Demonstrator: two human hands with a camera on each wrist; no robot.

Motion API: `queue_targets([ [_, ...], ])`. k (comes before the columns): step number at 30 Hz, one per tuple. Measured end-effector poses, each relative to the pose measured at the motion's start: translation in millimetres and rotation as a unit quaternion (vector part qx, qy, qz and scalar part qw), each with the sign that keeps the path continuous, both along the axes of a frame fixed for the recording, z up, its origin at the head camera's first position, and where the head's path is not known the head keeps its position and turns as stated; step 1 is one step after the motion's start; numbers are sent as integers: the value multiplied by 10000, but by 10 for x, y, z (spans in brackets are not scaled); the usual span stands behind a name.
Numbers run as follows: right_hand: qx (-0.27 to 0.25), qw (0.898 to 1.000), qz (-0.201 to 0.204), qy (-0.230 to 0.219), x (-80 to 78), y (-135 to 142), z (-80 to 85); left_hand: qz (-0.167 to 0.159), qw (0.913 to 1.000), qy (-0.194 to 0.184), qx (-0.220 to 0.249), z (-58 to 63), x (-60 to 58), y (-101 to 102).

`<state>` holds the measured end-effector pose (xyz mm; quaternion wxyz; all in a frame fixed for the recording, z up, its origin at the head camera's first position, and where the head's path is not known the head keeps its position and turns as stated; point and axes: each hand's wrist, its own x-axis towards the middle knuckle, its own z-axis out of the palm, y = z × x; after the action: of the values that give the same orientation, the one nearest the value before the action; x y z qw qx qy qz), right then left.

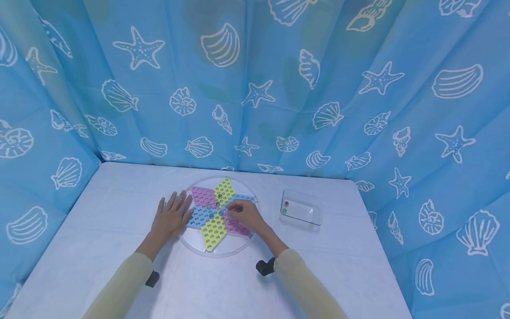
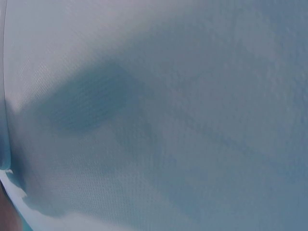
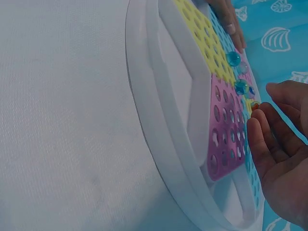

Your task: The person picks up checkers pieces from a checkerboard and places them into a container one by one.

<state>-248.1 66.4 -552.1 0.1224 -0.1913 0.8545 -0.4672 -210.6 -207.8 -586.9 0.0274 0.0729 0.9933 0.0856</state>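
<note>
A round white Chinese checkers board carries a pink, yellow and blue star pierced with holes. Several glass marbles sit around its middle, among them a teal marble and another teal marble. My left hand lies with fingers spread at the board's left rim. Over the right part of the star is my right hand. Its fingers bend loosely, the thumb apart from them, with nothing showing between. An orange marble shows just beyond those fingertips in the right wrist view. The left wrist view shows mostly shadowed white cloth.
A clear glass container stands right of the board, with a red marble and a green marble inside. White cloth covers the table. Blue curtains with shell prints hang behind it and along both sides.
</note>
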Motion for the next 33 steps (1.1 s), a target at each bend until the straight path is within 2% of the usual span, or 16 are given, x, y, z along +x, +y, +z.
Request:
queue_targets([
  [10,118,9998,-129,-1,-1,-96,-125,15,9999,111,-20,-1,12,8],
  [19,635,9976,-271,-43,7,-205,-135,54,9998,179,44,-12,5,1],
  [33,895,9952,-307,231,16,-249,-123,111,9997,200,23,19,8,11],
])
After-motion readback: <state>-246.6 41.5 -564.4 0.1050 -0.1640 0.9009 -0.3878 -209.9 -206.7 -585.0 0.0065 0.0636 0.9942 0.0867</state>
